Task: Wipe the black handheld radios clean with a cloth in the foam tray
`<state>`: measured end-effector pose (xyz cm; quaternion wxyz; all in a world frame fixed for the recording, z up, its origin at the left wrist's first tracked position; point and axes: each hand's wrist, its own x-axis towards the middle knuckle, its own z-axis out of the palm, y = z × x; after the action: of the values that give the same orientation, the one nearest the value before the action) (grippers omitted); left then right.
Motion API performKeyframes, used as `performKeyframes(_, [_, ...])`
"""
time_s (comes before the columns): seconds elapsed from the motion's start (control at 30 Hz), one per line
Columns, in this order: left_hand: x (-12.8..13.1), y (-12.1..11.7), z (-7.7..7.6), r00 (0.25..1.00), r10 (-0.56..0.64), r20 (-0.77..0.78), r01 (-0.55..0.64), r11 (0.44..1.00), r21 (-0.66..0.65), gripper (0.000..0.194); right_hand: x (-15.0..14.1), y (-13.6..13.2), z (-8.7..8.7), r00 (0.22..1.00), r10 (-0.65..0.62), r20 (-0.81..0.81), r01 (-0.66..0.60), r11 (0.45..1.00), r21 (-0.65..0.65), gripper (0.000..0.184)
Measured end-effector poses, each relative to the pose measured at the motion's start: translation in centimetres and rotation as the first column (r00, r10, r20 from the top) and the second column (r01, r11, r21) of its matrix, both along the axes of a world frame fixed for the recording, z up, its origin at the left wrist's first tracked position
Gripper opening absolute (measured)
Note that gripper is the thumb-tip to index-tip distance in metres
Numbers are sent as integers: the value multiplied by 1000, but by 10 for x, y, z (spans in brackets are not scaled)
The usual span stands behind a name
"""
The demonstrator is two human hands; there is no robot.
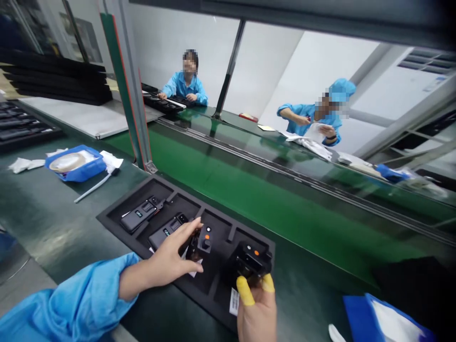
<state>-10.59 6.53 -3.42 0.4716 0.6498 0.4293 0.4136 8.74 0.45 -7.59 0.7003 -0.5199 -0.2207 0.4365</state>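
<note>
A black foam tray (pixel 117 214) with compartments lies on the green table. My left hand (pixel 174 256), bare, curves its fingers and thumb around a small black handheld device (pixel 205 240) with an orange button, standing on end in a middle compartment. At the right end, my right hand (pixel 257 304) wears yellow finger cots on thumb and fingers. It grips a second black handheld device (pixel 251 260), also with an orange button, over the last compartment. Two more black devices, one at the far left (pixel 140 214) and one partly behind my left hand (pixel 167 232), lie flat in the tray.
A blue box (pixel 76 173) with a tape roll sits at left; another blue box (pixel 374 316) is at lower right. A green belt (pixel 228 183) runs behind the tray. Two people in blue, one seated (pixel 187 88) and one capped (pixel 317 116), work across it. Black trays (pixel 57 83) are stacked left.
</note>
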Motion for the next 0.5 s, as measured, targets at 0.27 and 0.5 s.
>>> performKeyframes(0.27, [2,-4,2,991,53,-123,-1,921,389,50,-5,-7,-3,999,-23,42,23,1000,4,51])
performKeyframes(0.5, [0,-1,-1,991,78,-106,-46,959,279,58,-7,-4,-2,998,21,66,-22,1000,12,52])
